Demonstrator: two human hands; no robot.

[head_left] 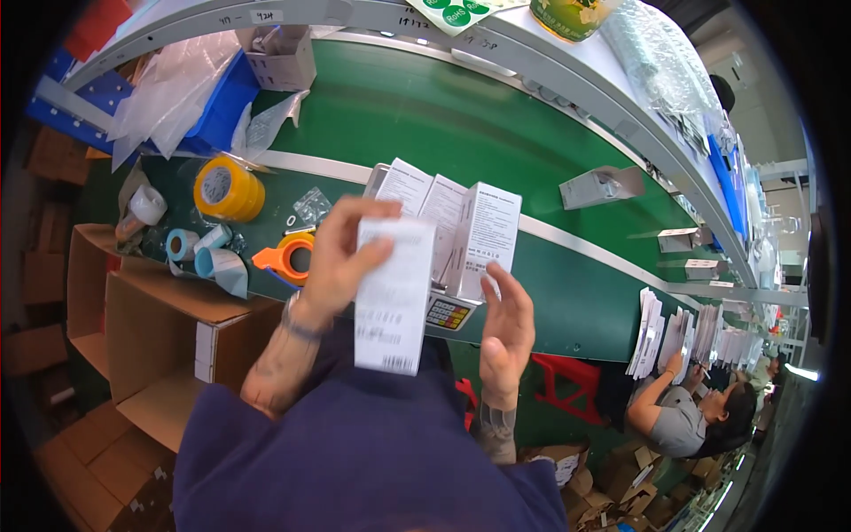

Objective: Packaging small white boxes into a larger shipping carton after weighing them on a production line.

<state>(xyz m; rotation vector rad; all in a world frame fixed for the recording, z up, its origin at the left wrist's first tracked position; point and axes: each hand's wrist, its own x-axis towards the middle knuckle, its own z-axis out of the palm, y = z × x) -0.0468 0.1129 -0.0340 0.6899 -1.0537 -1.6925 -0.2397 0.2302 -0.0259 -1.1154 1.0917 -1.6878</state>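
My left hand [347, 253] grips a slim white printed box [390, 301] near its upper end, holding it upright in front of my body. The box is slightly blurred. To its right, my right hand [507, 332] is raised with fingers apart and nothing in it. Just beyond my hands, several similar white boxes [492, 230] stand on a scale, whose keypad [448, 314] shows coloured buttons at the front. My right fingertips are close to the rightmost box; whether they touch it I cannot tell.
Left on the green bench lie yellow tape rolls [229, 190], an orange tape dispenser [289, 259] and light-blue rolls [217, 257]. An open cardboard carton [168, 355] stands lower left. A shelf [532, 75] arches overhead. Another person [691, 412] works at right beside stacked white boxes [649, 332].
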